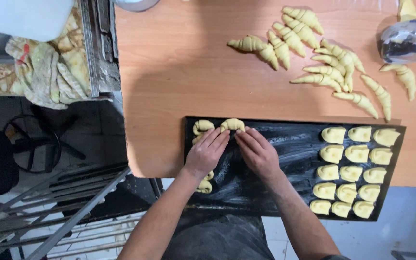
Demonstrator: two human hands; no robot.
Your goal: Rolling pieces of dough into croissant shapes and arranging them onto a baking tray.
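A black baking tray (285, 144) lies on the wooden table's near edge. My left hand (205, 154) and my right hand (256, 151) both touch a curved raw dough crescent (232, 124) at the tray's far left edge, fingertips pinching its two ends. Another crescent (201, 126) sits just left of it, and more dough pieces (204, 185) show under my left wrist. Several folded dough pieces (350, 168) fill the tray's right side in rows.
Several straight rolled dough pieces (323, 58) lie loose on the wooden table (179, 62) beyond the tray. A crumpled plastic bag (407, 42) sits at the far right. A patterned cloth (49, 72) hangs at left above metal rack bars (63, 212).
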